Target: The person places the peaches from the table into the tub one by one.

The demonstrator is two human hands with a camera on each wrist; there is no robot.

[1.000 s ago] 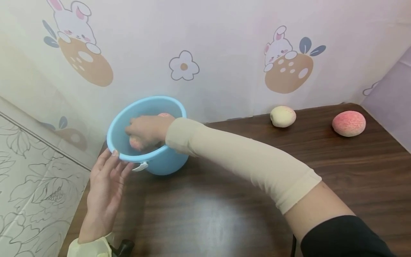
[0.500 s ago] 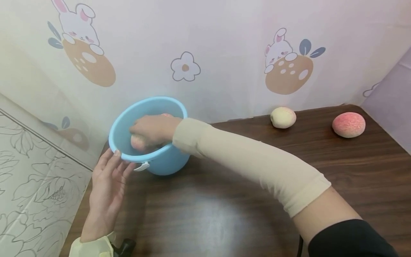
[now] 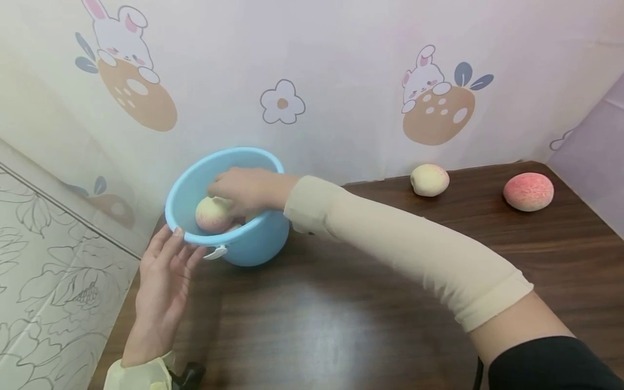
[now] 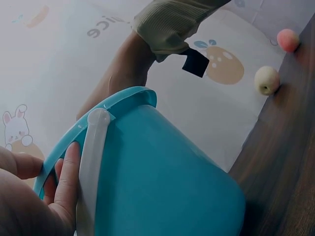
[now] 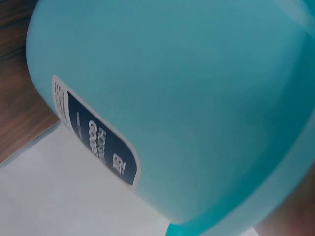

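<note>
A light blue bucket [image 3: 253, 244] stands on the table near the wall, with peaches inside. My left hand [image 3: 163, 279] holds the bucket by its rim; in the left wrist view the thumb lies on one side of the rim and the fingers [image 4: 69, 182] on the other, beside the white handle [image 4: 93, 162]. My right hand [image 3: 248, 189] is inside the bucket, just right of a yellow-pink peach [image 3: 212, 216]. It looks loose from that peach, though its fingertips are hidden. The right wrist view shows only the bucket's outer wall [image 5: 172, 98].
On the dark wooden table [image 3: 331, 325] lie a pale peach [image 3: 429, 180] near the wall and a pinker peach [image 3: 528, 192] farther right. A patterned wall [image 3: 341, 108] stands behind the bucket. A white panel with flower line drawings [image 3: 53, 287] borders the left side.
My right hand has shifted right and slightly up inside the bucket, while the peach beside it stays and shows more of its yellow top. My left hand keeps its place on the rim.
</note>
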